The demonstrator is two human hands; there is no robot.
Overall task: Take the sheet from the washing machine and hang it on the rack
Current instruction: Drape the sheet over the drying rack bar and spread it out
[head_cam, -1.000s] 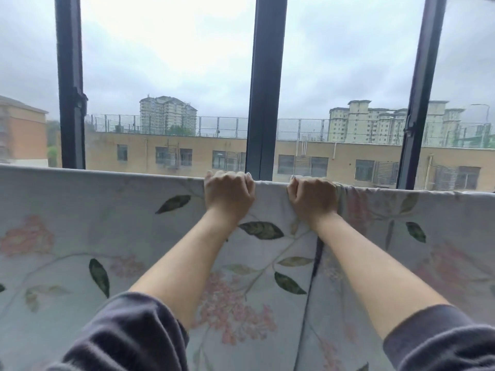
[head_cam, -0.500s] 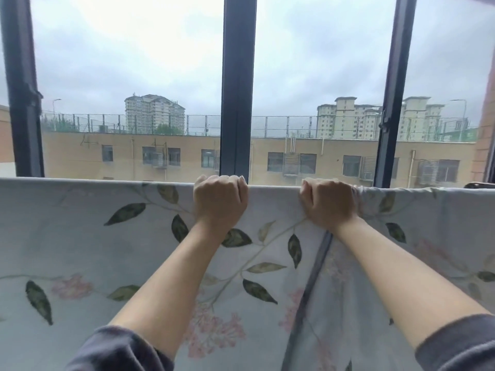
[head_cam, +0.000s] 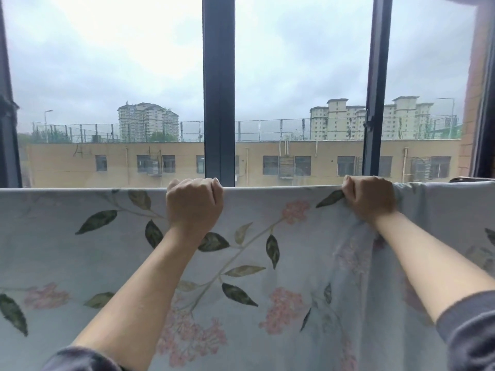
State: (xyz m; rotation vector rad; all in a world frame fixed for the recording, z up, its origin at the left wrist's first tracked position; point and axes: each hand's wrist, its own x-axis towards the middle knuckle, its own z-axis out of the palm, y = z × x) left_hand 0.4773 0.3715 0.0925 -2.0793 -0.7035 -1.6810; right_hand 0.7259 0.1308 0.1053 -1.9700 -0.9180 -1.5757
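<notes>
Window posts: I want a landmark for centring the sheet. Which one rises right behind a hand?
The middle post, directly above the left hand; the right hand sits beside its post.

Soft, even daylight from an overcast sky point(head_cam: 107, 62) through the window point(head_cam: 219, 87), brightest in a washed-out patch at upper left. No hard shadows, no glare. Backlit yet evenly exposed on the sheet point(head_cam: 267, 236). Slightly soft and smeary throughout, far buildings hazy. Wide-angle bending of the frame uprights at both side edges.
</notes>
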